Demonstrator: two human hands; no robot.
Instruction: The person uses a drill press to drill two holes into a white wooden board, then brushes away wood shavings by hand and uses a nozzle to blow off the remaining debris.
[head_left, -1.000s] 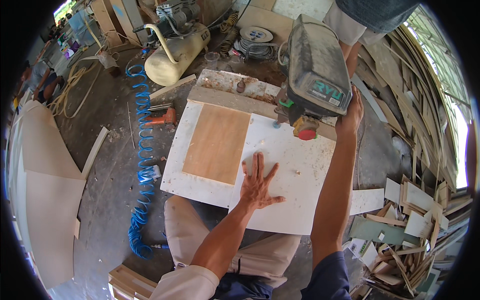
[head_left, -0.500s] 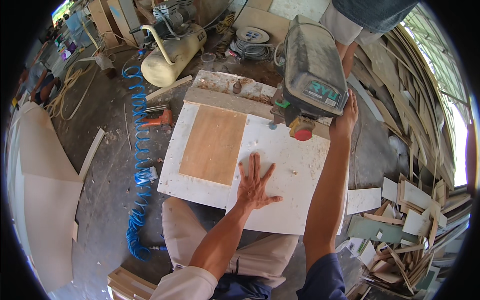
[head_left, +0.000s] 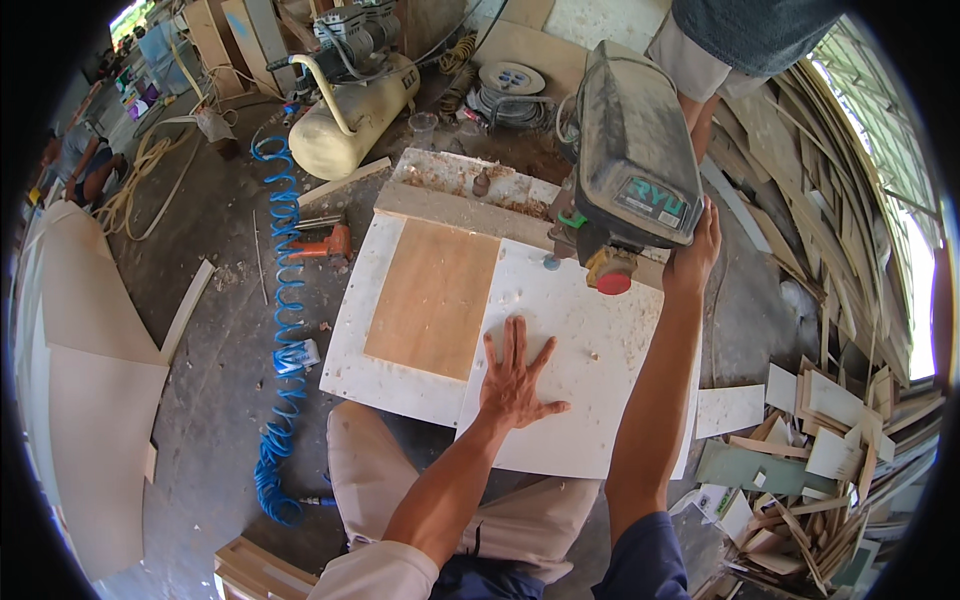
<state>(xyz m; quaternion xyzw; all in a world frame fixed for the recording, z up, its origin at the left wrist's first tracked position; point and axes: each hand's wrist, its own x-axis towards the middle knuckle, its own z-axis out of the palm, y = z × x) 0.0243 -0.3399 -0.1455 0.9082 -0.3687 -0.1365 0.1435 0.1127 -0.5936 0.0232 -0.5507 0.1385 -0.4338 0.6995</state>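
Note:
My left hand [head_left: 514, 385] lies flat with spread fingers on a white board [head_left: 560, 440] in front of me. Wood chips are scattered over that board. At the upper right stands a drill press [head_left: 635, 150] with a dark, dusty housing and a red button [head_left: 613, 283] on its front. My right hand [head_left: 692, 250] is up against the right side of the housing, fingers curled along it; part of its grip is hidden behind the machine. Below the head, the bit [head_left: 552, 262] is near the board's far edge. A brown plywood rectangle [head_left: 432, 298] lies left of the board.
A wooden fence strip [head_left: 460, 212] runs behind the boards. On the left are a coiled blue air hose [head_left: 287, 290], an orange power tool [head_left: 325, 245] and a cream air compressor [head_left: 345, 125]. Offcuts [head_left: 800, 450] pile up at right. Another person's legs [head_left: 690, 70] stand behind the press.
The whole view has shifted slightly, with the scene a little lower in the picture. Both hands keep their places on the board and the drill press.

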